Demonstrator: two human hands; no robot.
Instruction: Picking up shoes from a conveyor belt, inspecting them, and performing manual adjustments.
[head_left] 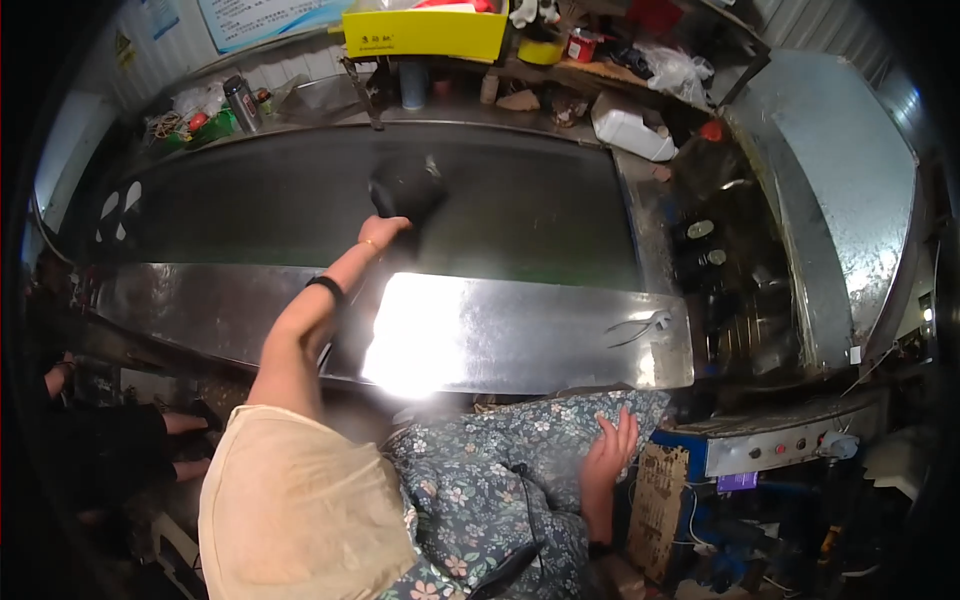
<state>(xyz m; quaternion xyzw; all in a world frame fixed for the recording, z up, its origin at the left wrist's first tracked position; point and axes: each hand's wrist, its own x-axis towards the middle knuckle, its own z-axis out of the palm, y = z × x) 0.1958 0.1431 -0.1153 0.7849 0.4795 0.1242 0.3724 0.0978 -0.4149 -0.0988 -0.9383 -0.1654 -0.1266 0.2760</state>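
Observation:
My left hand reaches forward over a dark conveyor belt, its fingers closed on the lower end of a black, rounded thing. Motion blurs that thing, so I cannot make out its kind. A pair of white sole-shaped pieces lies at the left of the belt. Near my floral apron, my right hand is raised with its fingers apart and nothing in it. Pliers rest at the right end of the metal ledge.
Behind the belt, a shelf carries a yellow box, a white jug and a dark flask. A large metal hood stands at the right, above a control panel. Another person's legs show at the lower left.

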